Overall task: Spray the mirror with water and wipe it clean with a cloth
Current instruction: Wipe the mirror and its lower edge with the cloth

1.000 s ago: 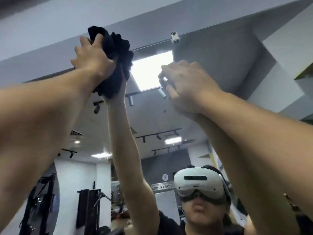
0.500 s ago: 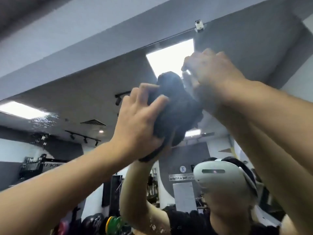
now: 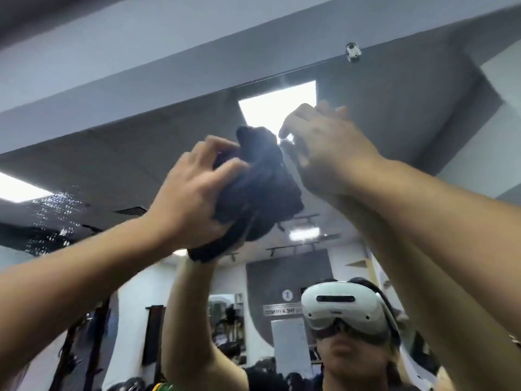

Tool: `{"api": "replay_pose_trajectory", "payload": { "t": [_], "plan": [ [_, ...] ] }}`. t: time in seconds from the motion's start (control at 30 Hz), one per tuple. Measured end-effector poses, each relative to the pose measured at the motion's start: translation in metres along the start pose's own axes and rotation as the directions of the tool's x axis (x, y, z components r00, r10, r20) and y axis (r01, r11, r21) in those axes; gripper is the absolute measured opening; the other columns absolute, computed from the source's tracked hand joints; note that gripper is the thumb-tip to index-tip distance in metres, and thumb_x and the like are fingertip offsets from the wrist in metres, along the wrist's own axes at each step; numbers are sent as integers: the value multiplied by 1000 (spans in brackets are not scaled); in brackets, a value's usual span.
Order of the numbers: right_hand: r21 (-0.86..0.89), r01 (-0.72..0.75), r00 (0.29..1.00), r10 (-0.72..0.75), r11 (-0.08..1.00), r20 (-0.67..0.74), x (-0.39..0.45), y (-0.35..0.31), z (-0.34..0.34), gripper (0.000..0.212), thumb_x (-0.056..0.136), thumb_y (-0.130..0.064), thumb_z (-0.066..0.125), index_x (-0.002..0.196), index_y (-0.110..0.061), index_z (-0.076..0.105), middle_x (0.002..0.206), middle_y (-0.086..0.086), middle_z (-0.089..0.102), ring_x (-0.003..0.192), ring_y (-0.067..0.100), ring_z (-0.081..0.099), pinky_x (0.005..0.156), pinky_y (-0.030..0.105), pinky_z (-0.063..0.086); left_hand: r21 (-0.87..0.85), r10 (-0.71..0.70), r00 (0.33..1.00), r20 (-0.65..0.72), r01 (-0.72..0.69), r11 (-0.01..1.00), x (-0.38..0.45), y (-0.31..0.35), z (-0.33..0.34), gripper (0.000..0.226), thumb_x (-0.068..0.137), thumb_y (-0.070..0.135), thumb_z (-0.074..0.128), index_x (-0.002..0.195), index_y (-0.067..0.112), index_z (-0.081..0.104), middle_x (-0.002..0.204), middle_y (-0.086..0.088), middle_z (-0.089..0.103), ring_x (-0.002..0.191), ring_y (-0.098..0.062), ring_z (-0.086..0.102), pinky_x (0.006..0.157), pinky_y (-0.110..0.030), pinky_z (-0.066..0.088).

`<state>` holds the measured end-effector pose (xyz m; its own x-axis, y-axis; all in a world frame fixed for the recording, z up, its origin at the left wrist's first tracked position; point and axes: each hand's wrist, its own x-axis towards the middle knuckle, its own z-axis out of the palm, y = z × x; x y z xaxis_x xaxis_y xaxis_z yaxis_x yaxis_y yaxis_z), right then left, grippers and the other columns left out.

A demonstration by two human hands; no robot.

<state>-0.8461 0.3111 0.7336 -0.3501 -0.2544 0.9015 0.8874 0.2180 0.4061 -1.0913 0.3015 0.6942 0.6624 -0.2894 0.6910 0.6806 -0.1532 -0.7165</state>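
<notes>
A large wall mirror (image 3: 118, 165) fills the view, its top edge running up to the right. My left hand (image 3: 194, 193) grips a bunched dark cloth (image 3: 262, 190) and presses it against the glass high up. My right hand (image 3: 324, 153) is raised just right of the cloth, fingers loosely bent at the glass; whether it holds anything cannot be told. Water droplets (image 3: 56, 218) cling to the mirror at the left. No spray bottle is in view.
A mirror clip (image 3: 352, 52) sits on the top edge at the upper right. The mirror reflects the person with a white headset (image 3: 341, 309), raised arms, ceiling lights and gym equipment. Grey wall lies above the mirror.
My left hand has carried the cloth from the upper left down and to the right across the glass, ending beside my right hand. The view has shifted left, bringing the droplets into sight.
</notes>
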Motion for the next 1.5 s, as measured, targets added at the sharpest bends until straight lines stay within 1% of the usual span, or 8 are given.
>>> {"api": "replay_pose_trajectory", "payload": {
  "t": [0.23, 0.33, 0.67, 0.8, 1.03, 1.17, 1.33, 1.5],
  "plan": [
    [-10, -13, 999, 13, 1000, 37, -1, 2, -1, 34, 95, -36, 32, 117, -28, 56, 127, -3, 54, 114, 23, 39, 88, 37, 23, 153, -562, 813, -155, 582, 799, 102, -118, 13, 46, 95, 41, 60, 135, 23, 44, 136, -13, 41, 123, -41, 46, 98, -54, 44],
    [-11, -14, 997, 15, 1000, 72, 0, 0, -4, 38, 90, -37, 29, 116, -29, 56, 127, -3, 53, 114, 24, 40, 90, 39, 25, 219, -642, 747, -173, 665, 714, 119, -123, 19, 50, 94, 40, 58, 139, 28, 39, 139, -15, 39, 128, -42, 42, 104, -58, 39],
    [73, -134, 990, 130, 988, 53, 26, -32, -11, 18, 95, -18, 45, 103, -24, 60, 102, -4, 45, 100, 20, 37, 87, 38, 25, 134, -189, 978, -86, 199, 971, 11, -50, -2, 47, 80, 38, 72, 118, 23, 48, 129, -16, 47, 112, -37, 47, 88, -54, 46],
    [301, -99, 994, 111, 948, -21, 53, -69, -5, 34, 85, -24, 35, 101, -20, 65, 102, 0, 54, 112, 30, 49, 92, 39, 33, 1, -44, 999, -2, 44, 999, -54, 7, -15, 54, 71, 45, 78, 116, 24, 56, 131, -15, 53, 103, -37, 54, 80, -49, 45],
    [98, 42, 998, -45, 994, 34, 46, -105, 38, 17, 102, -23, 47, 113, -22, 59, 124, -1, 55, 115, 22, 41, 89, 34, 24, -166, 221, 975, 21, -215, 962, -129, 23, -33, 31, 90, 44, 67, 117, 30, 64, 135, -9, 51, 92, -29, 56, 75, -43, 44],
    [32, 68, 998, -69, 997, 11, 41, -105, 41, 19, 102, -26, 43, 113, -21, 58, 124, 1, 57, 115, 25, 43, 95, 40, 28, -48, 82, 996, 35, -80, 996, -111, -29, -32, 56, 69, 38, 76, 120, 21, 59, 131, -14, 50, 101, -39, 58, 79, -49, 49],
    [-6, 52, 998, -52, 999, 46, 44, -107, 41, 31, 92, -31, 27, 107, -23, 53, 122, 4, 55, 112, 27, 43, 93, 43, 28, 64, -191, 981, -37, 193, 979, -53, -99, -25, 50, 82, 37, 74, 124, 17, 55, 128, -15, 48, 107, -39, 55, 82, -54, 52],
    [-25, 64, 998, -64, 998, -4, 41, -99, 46, 21, 103, -29, 38, 115, -24, 55, 122, 0, 55, 112, 23, 42, 90, 40, 26, 154, -529, 840, -122, 542, 826, 12, -167, -16, 44, 94, 43, 63, 128, 23, 45, 133, -13, 41, 121, -40, 48, 93, -54, 45]
  ]
}}
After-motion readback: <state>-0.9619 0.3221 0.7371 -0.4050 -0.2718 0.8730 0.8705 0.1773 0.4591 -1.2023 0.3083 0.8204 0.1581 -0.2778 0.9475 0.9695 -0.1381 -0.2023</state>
